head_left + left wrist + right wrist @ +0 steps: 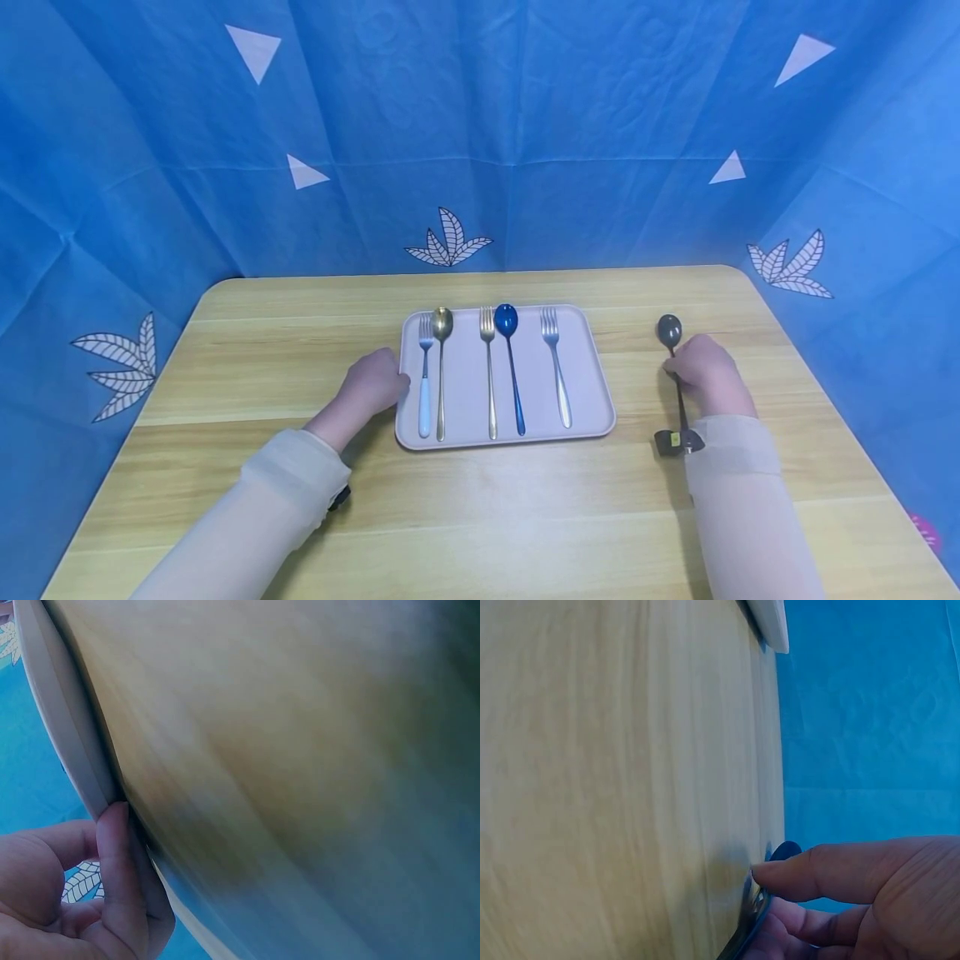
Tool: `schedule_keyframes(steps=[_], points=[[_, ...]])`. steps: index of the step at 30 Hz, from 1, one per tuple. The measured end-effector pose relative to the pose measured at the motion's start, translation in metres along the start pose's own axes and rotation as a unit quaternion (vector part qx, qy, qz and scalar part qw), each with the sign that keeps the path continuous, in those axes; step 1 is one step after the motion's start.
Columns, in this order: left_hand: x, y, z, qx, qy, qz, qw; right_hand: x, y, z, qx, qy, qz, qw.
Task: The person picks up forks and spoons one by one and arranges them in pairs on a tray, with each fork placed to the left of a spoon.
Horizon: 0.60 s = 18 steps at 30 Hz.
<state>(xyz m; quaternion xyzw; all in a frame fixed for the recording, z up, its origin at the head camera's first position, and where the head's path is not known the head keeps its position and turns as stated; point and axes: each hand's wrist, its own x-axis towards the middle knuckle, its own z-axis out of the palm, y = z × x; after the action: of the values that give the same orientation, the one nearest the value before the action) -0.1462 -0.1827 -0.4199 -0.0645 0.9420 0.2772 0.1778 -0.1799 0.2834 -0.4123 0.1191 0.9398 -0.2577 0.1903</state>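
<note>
My left hand is at the left side of a pale pinkish tray; in the left wrist view its thumb and a curled finger pinch the tray's rim. On the tray, from left to right, lie a fork with a light blue handle, a gold spoon, a gold fork, a blue spoon and a silver fork. To the right of the tray, my right hand pinches a dark spoon by its handle, bowl pointing away. Its fingers are partly hidden.
The light wooden table carries the tray near its far edge. A blue cloth with white triangles and leaf prints hangs behind and at both sides. A small black wrist device sits by the right cuff.
</note>
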Motion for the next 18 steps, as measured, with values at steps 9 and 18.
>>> schedule_keyframes(steps=[9,18], points=[[0.0004,-0.0011,0.0012,-0.006,0.002,0.002,1.0,0.0008,-0.0045,0.0035,-0.024,0.001,-0.015,1.0],[0.0007,-0.0017,0.0022,-0.007,0.005,0.004,1.0,0.0012,-0.0063,0.0077,-0.014,-0.002,-0.017,1.0]])
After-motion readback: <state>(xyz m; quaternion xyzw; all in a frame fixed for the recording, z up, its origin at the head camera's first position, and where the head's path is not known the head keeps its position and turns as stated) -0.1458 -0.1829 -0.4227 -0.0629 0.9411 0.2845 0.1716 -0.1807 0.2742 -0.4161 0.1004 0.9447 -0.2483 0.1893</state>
